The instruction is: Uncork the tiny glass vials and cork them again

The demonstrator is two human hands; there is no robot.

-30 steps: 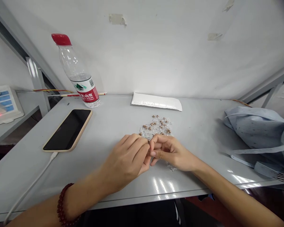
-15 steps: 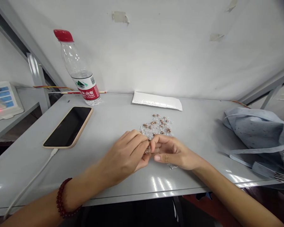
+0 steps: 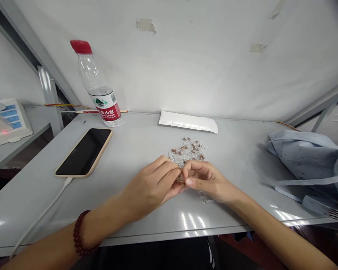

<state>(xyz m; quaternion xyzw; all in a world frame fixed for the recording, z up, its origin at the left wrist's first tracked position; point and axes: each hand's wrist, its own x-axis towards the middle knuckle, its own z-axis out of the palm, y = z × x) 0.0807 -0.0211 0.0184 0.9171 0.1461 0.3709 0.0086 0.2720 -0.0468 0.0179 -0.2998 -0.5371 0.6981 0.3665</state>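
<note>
My left hand (image 3: 153,185) and my right hand (image 3: 204,180) meet fingertip to fingertip over the grey table (image 3: 135,150). Both are closed in a pinch on one small clear piece with a brown part (image 3: 180,177), held between them just above the table top. Right behind the fingers lies a pile of several similar small clear and brown pieces (image 3: 188,150). A few more clear pieces (image 3: 205,197) lie under my right palm. A dark red bead bracelet (image 3: 80,234) sits on my left wrist.
A phone (image 3: 85,151) with a white cable (image 3: 42,215) lies at the left. A water bottle (image 3: 98,86) with a red cap stands at the back left, a white padded envelope (image 3: 188,122) at the back, a light blue cloth bag (image 3: 307,159) at the right.
The hands stay pinched together on the small piece, with only slight finger shifts. The view has drifted a little to the left.
</note>
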